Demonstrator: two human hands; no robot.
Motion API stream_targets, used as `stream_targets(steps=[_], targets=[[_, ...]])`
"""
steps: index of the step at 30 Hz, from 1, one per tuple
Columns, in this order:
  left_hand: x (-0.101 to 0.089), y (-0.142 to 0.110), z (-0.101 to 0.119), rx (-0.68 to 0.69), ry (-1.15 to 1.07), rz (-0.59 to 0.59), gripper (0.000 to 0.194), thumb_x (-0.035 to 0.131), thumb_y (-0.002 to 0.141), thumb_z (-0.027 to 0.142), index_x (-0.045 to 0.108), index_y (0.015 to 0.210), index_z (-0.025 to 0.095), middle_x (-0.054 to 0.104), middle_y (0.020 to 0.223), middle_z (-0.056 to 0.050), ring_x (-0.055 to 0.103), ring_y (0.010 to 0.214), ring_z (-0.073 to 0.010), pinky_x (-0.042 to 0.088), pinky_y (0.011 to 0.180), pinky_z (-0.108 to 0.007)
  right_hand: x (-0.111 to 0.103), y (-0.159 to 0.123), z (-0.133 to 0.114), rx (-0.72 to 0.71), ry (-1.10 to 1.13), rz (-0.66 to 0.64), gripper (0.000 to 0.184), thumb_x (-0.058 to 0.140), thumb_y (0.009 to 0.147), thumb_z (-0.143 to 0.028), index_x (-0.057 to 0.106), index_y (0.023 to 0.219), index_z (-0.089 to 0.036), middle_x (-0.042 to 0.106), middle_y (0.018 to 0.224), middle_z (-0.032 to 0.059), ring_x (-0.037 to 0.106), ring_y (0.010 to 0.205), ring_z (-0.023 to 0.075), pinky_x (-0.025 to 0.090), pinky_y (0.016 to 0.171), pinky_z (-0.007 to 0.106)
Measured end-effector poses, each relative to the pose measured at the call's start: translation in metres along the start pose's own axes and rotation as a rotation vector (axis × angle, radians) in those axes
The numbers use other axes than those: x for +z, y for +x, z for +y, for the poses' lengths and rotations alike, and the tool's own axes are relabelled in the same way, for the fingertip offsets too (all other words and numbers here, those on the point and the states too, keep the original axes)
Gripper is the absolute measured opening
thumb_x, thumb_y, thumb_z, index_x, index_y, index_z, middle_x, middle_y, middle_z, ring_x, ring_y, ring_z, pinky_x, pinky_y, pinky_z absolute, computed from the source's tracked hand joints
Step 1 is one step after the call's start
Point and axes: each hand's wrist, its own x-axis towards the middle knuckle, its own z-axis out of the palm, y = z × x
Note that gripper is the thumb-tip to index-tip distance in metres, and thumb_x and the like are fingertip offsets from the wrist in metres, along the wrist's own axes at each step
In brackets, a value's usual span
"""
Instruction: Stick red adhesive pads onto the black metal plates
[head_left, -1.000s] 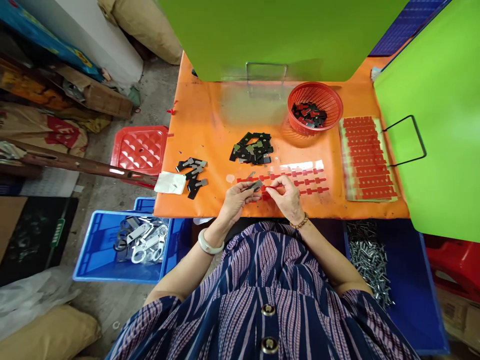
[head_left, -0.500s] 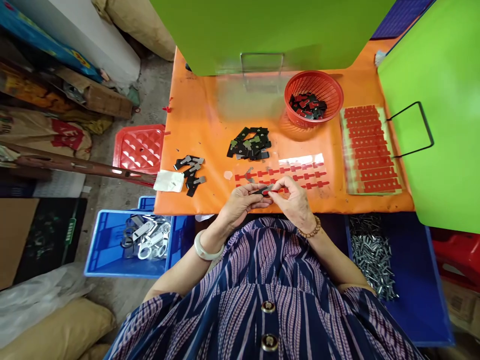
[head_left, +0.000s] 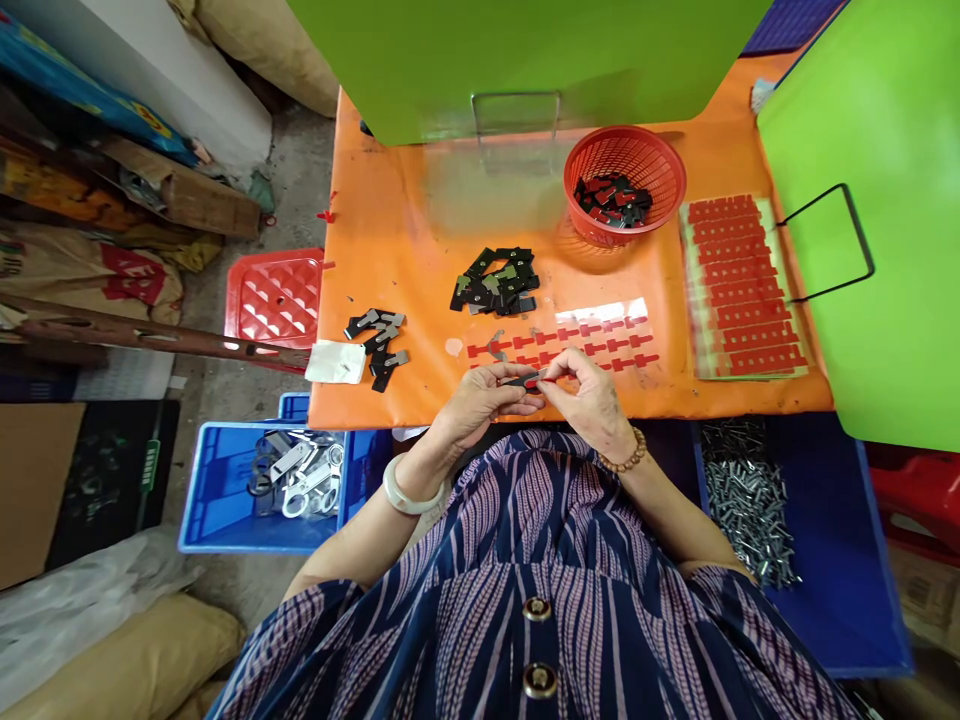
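Near the table's front edge, my left hand point(head_left: 481, 402) is closed on a small flat black plate point(head_left: 517, 381). My right hand point(head_left: 591, 402) pinches a small red adhesive piece point(head_left: 535, 382) at the plate's right end; the fingertips hide how far the two touch. Just beyond the hands lies a clear sheet with rows of red T-shaped pieces point(head_left: 592, 349), its near part covered by my fingers. A heap of black plates point(head_left: 495, 284) is behind that sheet, and a smaller group of black and grey plates point(head_left: 381, 345) sits to the left.
A red mesh basket point(head_left: 667, 190) holds black and red plates. To the right lies a stack of red sticker sheets point(head_left: 742, 290). Green boards point(head_left: 540, 60) border the orange table point(head_left: 397, 220). Below are blue bins point(head_left: 225, 535), one with metal pins point(head_left: 750, 510). White paper point(head_left: 336, 362) lies left.
My view has shifted slightly, so the table sits a little higher in the picture. Both hands keep nearly the same hold on the black plate and red piece.
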Motion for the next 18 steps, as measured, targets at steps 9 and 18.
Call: stream_targets(steps=[9, 18], targets=[[0.0026, 0.0013, 0.0028, -0.025, 0.009, 0.030, 0.034, 0.067, 0.065, 0.006, 0.064, 0.099, 0.008, 0.075, 0.069, -0.007, 0.074, 0.064, -0.0157, 0.060, 0.066, -0.019, 0.0025, 0.0010, 0.0031, 0.004, 0.014, 0.000, 0.015, 0.062, 0.077, -0.014, 0.051, 0.073, -0.022, 0.058, 0.070, -0.0031, 0.057, 0.070, 0.0131, 0.048, 0.070, 0.028], [-0.0006, 0.0047, -0.0006, 0.003, 0.006, 0.012, 0.034, 0.067, 0.065, 0.005, 0.065, 0.098, 0.008, 0.075, 0.071, -0.006, 0.074, 0.066, -0.0166, 0.061, 0.066, -0.020, 0.0029, 0.0017, 0.0044, 0.022, 0.023, -0.006, 0.014, 0.063, 0.077, -0.014, 0.051, 0.073, -0.022, 0.058, 0.071, -0.0031, 0.058, 0.070, 0.0134, 0.048, 0.070, 0.029]])
